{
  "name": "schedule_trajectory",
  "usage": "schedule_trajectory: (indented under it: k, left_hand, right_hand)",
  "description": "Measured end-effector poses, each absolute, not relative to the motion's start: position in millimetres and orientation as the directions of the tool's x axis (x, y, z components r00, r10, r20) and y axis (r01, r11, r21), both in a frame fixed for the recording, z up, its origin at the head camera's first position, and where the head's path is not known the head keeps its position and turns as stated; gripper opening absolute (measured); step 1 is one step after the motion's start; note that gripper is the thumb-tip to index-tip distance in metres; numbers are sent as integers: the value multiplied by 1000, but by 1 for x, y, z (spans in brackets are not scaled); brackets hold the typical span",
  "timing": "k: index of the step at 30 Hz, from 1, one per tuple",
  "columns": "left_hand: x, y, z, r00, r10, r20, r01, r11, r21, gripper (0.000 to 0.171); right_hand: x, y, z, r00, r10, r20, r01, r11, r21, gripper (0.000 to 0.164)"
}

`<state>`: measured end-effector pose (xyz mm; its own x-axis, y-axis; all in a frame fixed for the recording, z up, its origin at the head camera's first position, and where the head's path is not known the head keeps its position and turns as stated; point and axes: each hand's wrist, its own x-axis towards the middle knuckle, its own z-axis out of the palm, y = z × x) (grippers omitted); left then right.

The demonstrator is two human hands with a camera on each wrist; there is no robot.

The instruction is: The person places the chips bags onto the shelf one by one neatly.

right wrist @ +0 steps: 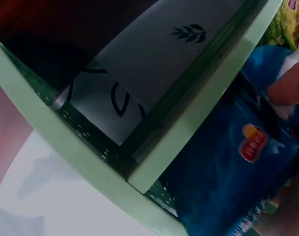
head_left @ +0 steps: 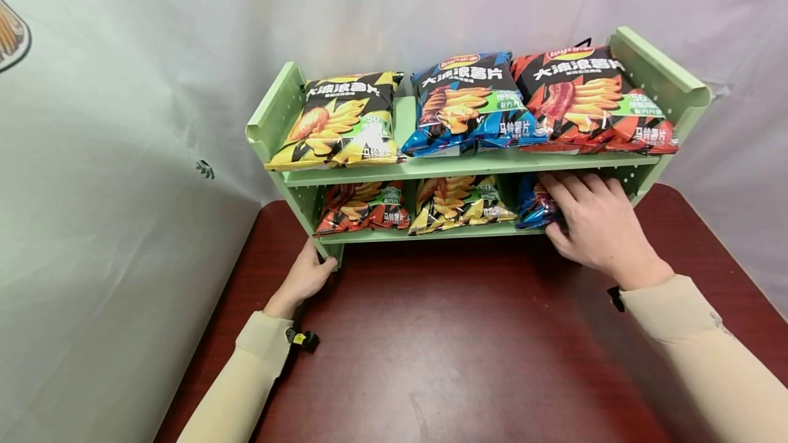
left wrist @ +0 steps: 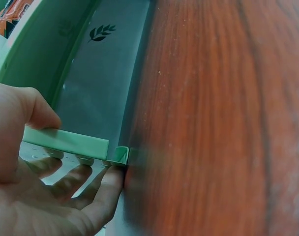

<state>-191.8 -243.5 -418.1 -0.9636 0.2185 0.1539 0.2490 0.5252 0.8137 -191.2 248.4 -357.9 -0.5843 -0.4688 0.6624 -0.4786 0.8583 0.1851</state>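
A green two-tier shelf rack (head_left: 468, 168) stands on the table. My left hand (head_left: 306, 273) grips the foot of its left side panel; in the left wrist view, the thumb lies over the green flange (left wrist: 75, 142) with the fingers behind it. On the lower tier at the right, my right hand (head_left: 594, 227) holds a blue bag of potato chips (head_left: 534, 204), partly hidden by the hand. In the right wrist view, the thumb (right wrist: 289, 86) presses the blue bag (right wrist: 213, 162). Beside it on that tier lie a yellow chip bag (head_left: 460, 205) and a red one (head_left: 363, 209).
Along the upper tier lie a yellow chip bag (head_left: 338, 118), a blue one (head_left: 470, 104) and a red one (head_left: 594, 101). The dark red wooden table (head_left: 431, 347) extends in front of the rack. Pale sheeting (head_left: 154, 122) hangs at the left and behind.
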Motion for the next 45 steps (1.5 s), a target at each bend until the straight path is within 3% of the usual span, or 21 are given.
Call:
schedule_trajectory:
  k: [9, 31, 45]
  left_hand:
    - [-189, -246, -418, -968, 206, 140, 231, 536, 812, 75]
    - [-191, -247, -416, -967, 218, 134, 233, 530, 815, 72]
    - [-193, -248, -419, -965, 229, 128, 231, 508, 830, 81]
  right_hand:
    - [-189, 245, -369, -631, -464, 622, -475, 865, 163, 79]
    - [-186, 250, -369, -649, -469, 599, -479, 863, 157, 83]
    - [-153, 273, -363, -556, -438, 706, -543, 835, 91, 73]
